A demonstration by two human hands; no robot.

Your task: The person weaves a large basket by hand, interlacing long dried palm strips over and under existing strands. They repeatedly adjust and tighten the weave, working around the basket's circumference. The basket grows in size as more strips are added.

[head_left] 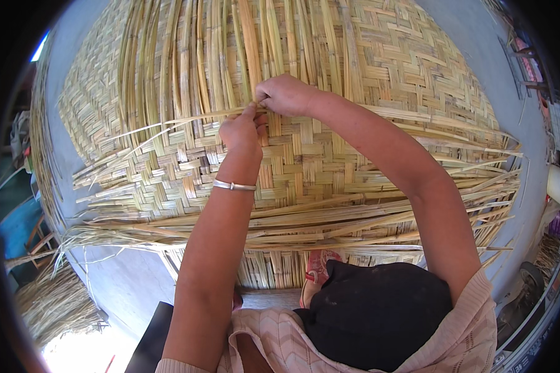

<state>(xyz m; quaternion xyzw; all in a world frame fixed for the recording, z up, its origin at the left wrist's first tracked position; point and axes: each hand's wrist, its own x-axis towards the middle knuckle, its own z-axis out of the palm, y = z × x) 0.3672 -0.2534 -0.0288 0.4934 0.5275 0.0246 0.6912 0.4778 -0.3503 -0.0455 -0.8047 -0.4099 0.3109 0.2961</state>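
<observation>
Black cloth [373, 317] and a pink patterned shirt [274, 323], both nearest the camera, on the body side of both hands. Pinching at a thin strip [211, 114] with the left hand [241, 127], thumb and forefinger brought together at its upper end. Curled tight just beyond and to the right of that, with the right hand [287, 95]: apparently gripping the same strip, though cannot tell exactly, with fingertips partly hidden where both hands meet.

Running crosswise, leftward from the pinch and dipping slightly toward the body at its far end. Cannot tell whether joined to the strips emerging right of the right forearm. Lying nearly square to it, straight away from the body beyond both hands: long strips [250, 43], loose and side by side. Nearer to these with the right hand than with the left, which sits more toward the body.

Directly under both hands and spreading to either side, a woven mat [410, 68], closely plaited just below the fingers. Farther below, toward the body, loose strips [330, 217] bunched crosswise, roughly level with the bracelet [234, 186] and lower; then a red shoe [320, 264] beyond them.
</observation>
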